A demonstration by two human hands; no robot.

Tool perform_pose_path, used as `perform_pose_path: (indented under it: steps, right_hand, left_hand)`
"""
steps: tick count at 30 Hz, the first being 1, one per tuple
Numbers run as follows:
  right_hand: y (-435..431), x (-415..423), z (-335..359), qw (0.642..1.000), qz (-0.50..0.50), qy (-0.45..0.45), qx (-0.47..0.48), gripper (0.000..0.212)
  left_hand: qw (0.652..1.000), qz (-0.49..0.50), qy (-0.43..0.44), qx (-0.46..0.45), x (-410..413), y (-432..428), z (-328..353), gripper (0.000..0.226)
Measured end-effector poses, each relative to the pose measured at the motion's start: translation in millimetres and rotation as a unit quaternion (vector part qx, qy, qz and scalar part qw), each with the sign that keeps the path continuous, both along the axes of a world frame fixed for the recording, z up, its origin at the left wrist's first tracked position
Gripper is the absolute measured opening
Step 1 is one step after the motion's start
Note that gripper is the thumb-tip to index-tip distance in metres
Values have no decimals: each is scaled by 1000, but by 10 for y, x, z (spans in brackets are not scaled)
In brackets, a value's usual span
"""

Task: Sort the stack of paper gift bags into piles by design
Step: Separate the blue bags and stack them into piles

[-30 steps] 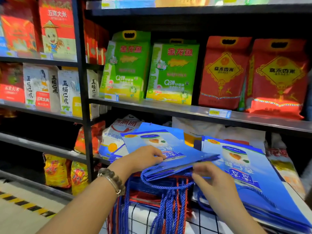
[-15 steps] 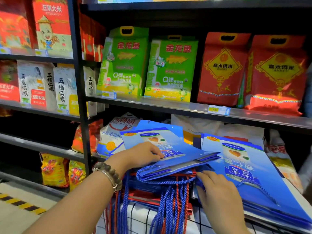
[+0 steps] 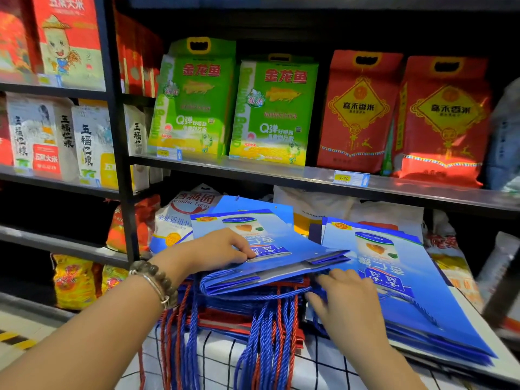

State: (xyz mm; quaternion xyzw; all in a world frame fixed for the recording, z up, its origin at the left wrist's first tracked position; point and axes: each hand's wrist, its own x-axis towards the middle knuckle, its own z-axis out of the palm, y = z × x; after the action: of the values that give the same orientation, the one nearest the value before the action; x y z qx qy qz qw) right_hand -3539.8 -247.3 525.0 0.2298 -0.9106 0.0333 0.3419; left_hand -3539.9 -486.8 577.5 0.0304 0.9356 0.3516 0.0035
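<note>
A mixed stack of flat paper gift bags (image 3: 242,319), blue and red, lies on a checked cloth, with blue and red rope handles hanging over the front edge. My left hand (image 3: 216,249) holds the top blue bag (image 3: 281,257), fingers curled on its printed face, and that bag's front edge is raised. My right hand (image 3: 340,296) reaches under this raised edge, fingers on the bags and blue cords below; whether it grips anything is hidden. To the right lies a separate pile of blue bags (image 3: 408,291) of the same design.
Shelves of rice bags stand close behind: green ones (image 3: 233,105) and red ones (image 3: 402,114) above. The shelf edge (image 3: 309,178) overhangs the piles. White sacks (image 3: 351,209) sit behind them. The checked cloth (image 3: 309,364) covers the surface. Floor with yellow-black tape (image 3: 14,339) lies at left.
My right hand has moved down from the top bag's edge to beneath it, onto the lower bags. The left hand keeps holding the top blue bag.
</note>
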Motion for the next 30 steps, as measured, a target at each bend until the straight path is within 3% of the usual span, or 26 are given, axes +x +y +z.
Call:
perform_pose_path:
  steps: [4, 7, 9, 12, 14, 17, 19, 21, 24, 30]
  right_hand:
    - [-64, 55, -48, 999, 25, 11, -47, 19]
    - [-17, 209, 77, 985, 77, -45, -149, 24]
    - [-27, 297, 262, 947, 129, -151, -254, 23]
    - [-64, 337, 584, 858, 225, -304, -348, 17]
    - [-96, 301, 815, 865, 239, -310, -313, 30]
    - [-186, 207, 1079, 936, 181, -270, -134, 39]
    - [-270, 138, 1209, 931, 179, -299, -104, 33]
    - [-350, 57, 1271, 903, 211, -344, -148, 25]
    - [-419, -54, 1290, 866, 226, -401, -194, 25]
    - [-331, -162, 1184, 912, 166, -370, -62, 22]
  left_hand:
    - [1000, 1, 11, -2, 23, 8, -3, 19]
    - [1000, 6, -1, 12, 54, -49, 33, 17]
    - [1000, 7, -17, 14, 79, -112, 66, 24]
    - [999, 14, -52, 0, 118, -268, 123, 35]
    - [997, 15, -76, -27, 154, -326, 200, 31]
    - [998, 6, -41, -53, 256, -225, 421, 15]
    - [1000, -6, 13, 17, 372, -58, 578, 28]
    - [997, -41, 8, 63, 488, 135, 644, 32]
    - [997, -51, 55, -26, 489, 377, 527, 29]
    - [992, 53, 116, -10, 354, 392, 491, 31]
